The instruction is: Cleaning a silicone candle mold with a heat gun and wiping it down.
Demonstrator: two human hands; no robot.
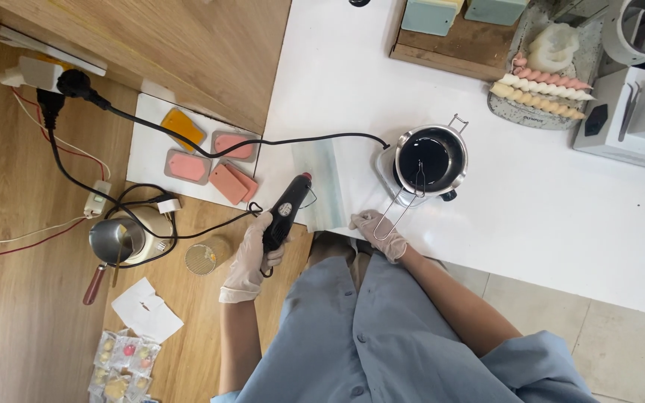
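Holding the black heat gun [287, 213] clamped in the left hand [251, 257], nozzle toward the pale slab [326, 195]; right hand [382, 235] closed on the melting pot's [431, 158] wire handle [393, 213] on the counter [531, 216]; judged mid-heating, next calls for steady aim

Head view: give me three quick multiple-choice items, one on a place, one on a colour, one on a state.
1. Where does the metal pot stand?
A. on the white table
B. on the wooden floor
C. on a chair

2. What colour is the body of the tool in the left hand?
A. yellow
B. black
C. white

3. The right hand is:
A. free
B. shut on the wire handle
C. on a plug

Answers:
1. A, the white tabletop surrounds the pot.
2. B, the tool's body is black.
3. B, the fingers wrap the handle's end.
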